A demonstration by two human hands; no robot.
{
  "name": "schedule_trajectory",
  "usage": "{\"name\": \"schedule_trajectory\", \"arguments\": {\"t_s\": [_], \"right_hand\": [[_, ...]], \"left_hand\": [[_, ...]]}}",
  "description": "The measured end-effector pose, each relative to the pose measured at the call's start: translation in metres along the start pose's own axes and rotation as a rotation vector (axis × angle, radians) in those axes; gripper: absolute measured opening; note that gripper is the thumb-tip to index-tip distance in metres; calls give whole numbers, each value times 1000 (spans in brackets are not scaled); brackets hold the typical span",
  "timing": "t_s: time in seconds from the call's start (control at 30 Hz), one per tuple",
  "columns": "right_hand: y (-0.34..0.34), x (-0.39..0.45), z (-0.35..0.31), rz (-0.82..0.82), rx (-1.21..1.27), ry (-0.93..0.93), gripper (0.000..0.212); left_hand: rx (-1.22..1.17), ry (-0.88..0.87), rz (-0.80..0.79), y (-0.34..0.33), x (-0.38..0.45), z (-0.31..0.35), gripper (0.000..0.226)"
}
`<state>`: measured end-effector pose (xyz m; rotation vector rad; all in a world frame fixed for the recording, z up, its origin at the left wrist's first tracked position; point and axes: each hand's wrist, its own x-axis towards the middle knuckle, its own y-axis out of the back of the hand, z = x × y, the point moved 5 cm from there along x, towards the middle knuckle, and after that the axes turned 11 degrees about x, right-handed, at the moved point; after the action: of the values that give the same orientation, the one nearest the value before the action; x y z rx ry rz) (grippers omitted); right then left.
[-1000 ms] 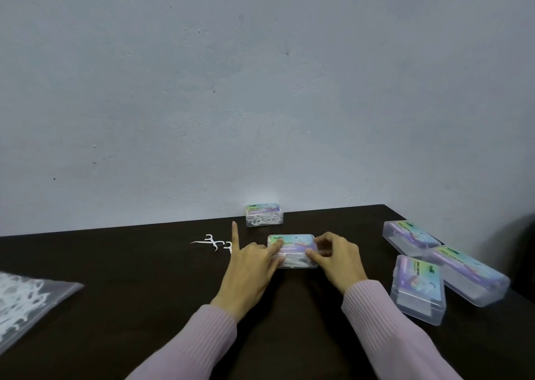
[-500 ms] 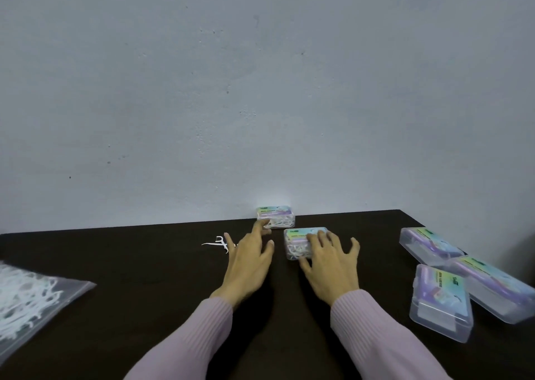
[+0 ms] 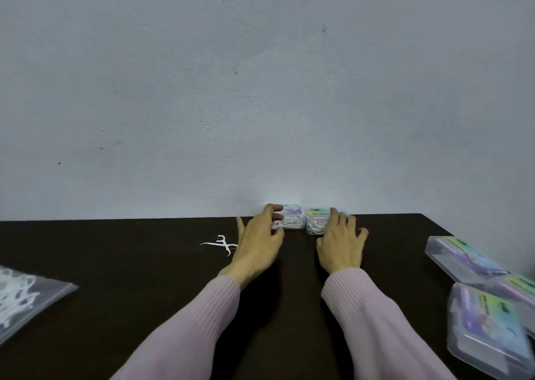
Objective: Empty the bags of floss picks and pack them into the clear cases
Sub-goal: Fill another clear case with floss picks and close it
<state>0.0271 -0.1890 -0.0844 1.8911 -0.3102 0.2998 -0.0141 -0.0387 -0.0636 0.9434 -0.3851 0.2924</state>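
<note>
Two small clear plastic cases with pastel printed lids now stand side by side at the far edge of the dark wooden desk [image 3: 115, 264], against the grey wall: the left filled case [image 3: 291, 220] and the right filled case [image 3: 315, 223], both showing white picks inside. A second ago the right one lay nearer, pressed between both hands; it has since been slid up beside its neighbour. The left hand [image 3: 257, 243] rests its fingers on the left case, loosely curled over its near corner rather than clenched. The right hand [image 3: 340, 243] lies with straight, spread fingers on the right case, pushing, not grasping. Judgement: this case is packed and parked; the next one falls due. Three loose white floss picks [image 3: 220, 244] remain just left of the left hand. A clear zip bag of picks [image 3: 26, 295] lies at near left, unemptied. Three more lidded cases [image 3: 486, 313] lie piled at near right; their contents cannot be told.
</note>
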Motion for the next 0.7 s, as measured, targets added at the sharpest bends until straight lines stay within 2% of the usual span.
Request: {"name": "schedule_trajectory", "arguments": {"t_s": [0.13,0.33,0.43,0.7], "right_hand": [[-8,12,-3,-23,29,17,54],[-8,10,-3,-103,91,-8,62],[2,-1,-1,-83,125,-15,64],[49,-52,5,-11,192,44,54]], "left_hand": [[22,-3,-3,-3,10,-3,40],[56,-9,-6,-7,13,-4,38],[44,-14,-11,-9,7,2,39],[-83,-68,-43,-16,-30,34,37]]}}
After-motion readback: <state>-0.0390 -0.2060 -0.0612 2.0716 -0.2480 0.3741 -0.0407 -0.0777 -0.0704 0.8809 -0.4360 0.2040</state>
